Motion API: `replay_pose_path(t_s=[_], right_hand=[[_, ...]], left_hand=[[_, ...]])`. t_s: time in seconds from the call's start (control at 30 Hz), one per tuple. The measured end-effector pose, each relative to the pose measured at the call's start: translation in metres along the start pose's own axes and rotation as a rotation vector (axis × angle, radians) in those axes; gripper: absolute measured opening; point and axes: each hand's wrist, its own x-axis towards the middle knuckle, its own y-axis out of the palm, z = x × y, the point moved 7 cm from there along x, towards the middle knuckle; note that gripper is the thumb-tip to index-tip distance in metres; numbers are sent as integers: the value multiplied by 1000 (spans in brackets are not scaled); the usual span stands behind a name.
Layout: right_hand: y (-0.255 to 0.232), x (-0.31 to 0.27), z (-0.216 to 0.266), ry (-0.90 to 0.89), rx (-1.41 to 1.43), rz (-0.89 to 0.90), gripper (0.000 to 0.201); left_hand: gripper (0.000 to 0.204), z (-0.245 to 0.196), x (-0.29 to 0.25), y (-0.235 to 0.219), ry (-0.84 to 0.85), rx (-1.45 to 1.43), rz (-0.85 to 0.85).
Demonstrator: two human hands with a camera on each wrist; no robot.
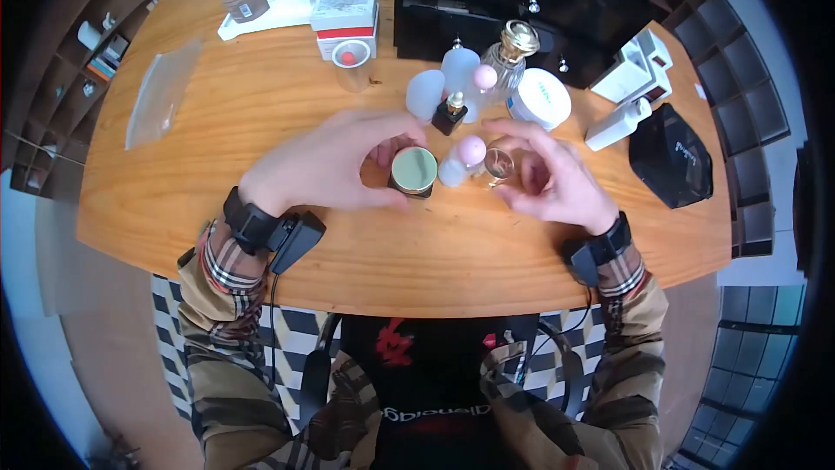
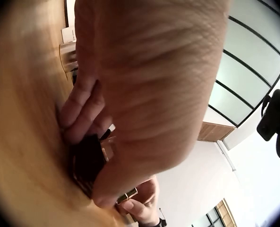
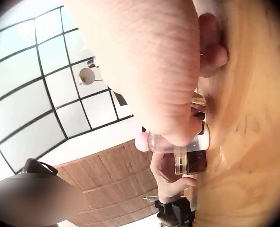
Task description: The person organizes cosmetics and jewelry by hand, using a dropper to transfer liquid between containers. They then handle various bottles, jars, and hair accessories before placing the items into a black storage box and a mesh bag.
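Observation:
My left hand point(image 1: 326, 161) curves its thumb and fingers round a dark square jar point(image 2: 87, 158) that stands on the table. A round lid point(image 1: 414, 169), pale green on top with a gold edge, caps this jar. My right hand point(image 1: 557, 173) holds a small clear glass bottle with a gold rim point(image 1: 499, 164) between thumb and fingers; the fingers hide part of it. Between the hands stands a small frosted bottle with a pink ball cap point(image 1: 470, 151). Just beyond the left fingertips is a dark dropper bottle point(image 1: 450, 113).
A black drawer box point(image 1: 487, 13) stands at the back, with a perfume bottle point(image 1: 511, 48) and a white round tub point(image 1: 539, 100) before it. A black pouch point(image 1: 670, 157) lies at right. A clear cup point(image 1: 352, 70) and plastic bag point(image 1: 163, 92) are at left.

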Motion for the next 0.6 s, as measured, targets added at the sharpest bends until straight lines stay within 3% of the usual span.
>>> replay_pose_path(t_s=[0.07,0.6], right_hand=[[2,2,-7,-16,17,-6,75],[6,-2,1,-144,-41,-35,58]], left_hand=[[62,5,-1,1,-46,24,12],[59,3,7,4,56,115,-59]])
